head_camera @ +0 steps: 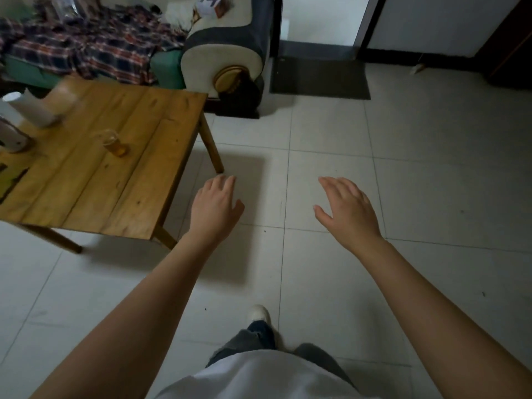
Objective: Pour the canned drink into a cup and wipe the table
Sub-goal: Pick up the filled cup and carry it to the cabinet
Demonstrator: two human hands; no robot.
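1. Nearest to me, the person stands on the pale tiled floor (403,182) in a white top and dark jeans, one white shoe (259,313) stepping forward.
2. Both bare forearms reach out ahead over the floor, palms down.
3. The left hand (214,208) hangs just off the near right corner of the wooden surface (100,182), touching nothing; its grip is wide, fingers straight and together, holding nothing.
4. The right hand (347,211) hovers over the tiles, well apart from the surface; its grip is likewise wide, fingers loosely spread and empty.
5. On the surface, toward its left side, a clear glass cup (112,142) stands upright with amber drink in its lower part.
6. Farther left, a white paper roll (28,109) leans at the edge of view, and a grey-and-white object (13,138) beside it is too cut off to name.
7. Beyond the surface stands a sofa (224,57) with a plaid cloth (86,50) thrown over its seat.
8. A dark doormat (319,79) lies before the doorway at the far wall.
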